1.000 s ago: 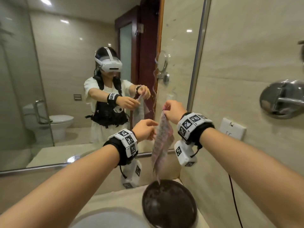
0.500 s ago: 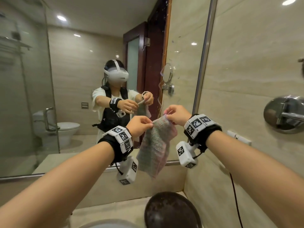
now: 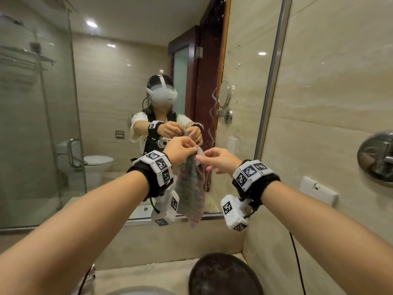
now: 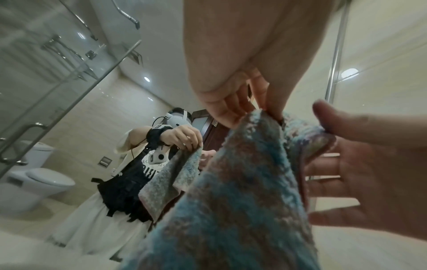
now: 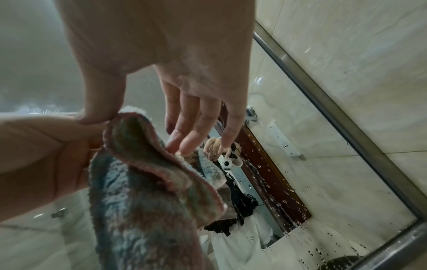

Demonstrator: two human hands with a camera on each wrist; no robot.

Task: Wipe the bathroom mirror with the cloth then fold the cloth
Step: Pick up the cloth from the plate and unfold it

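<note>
A fuzzy blue, grey and pink cloth (image 3: 191, 188) hangs doubled in front of the bathroom mirror (image 3: 119, 86), whose right part carries water drops and a wavy streak (image 3: 212, 111). My left hand (image 3: 192, 149) pinches the cloth's top corner, as the left wrist view shows for the left hand (image 4: 263, 109) and cloth (image 4: 242, 182). My right hand (image 3: 202, 155) meets it from the right. In the right wrist view the right hand (image 5: 138, 131) has its thumb on the top fold of the cloth (image 5: 143, 191) and its fingertips (image 5: 182, 146) on the other layer.
A dark round bowl (image 3: 223, 275) stands on the counter below the cloth, beside a white basin rim (image 3: 138, 291). The tiled right wall bears a socket (image 3: 319, 190) and a chrome fitting (image 3: 376, 156). The mirror's metal frame (image 3: 270, 81) runs upright near my right hand.
My hands have come together, bringing the cloth's top corners to meet. The cloth, stretched between them half a second ago, now hangs narrow and doubled. The head view has tilted upward.
</note>
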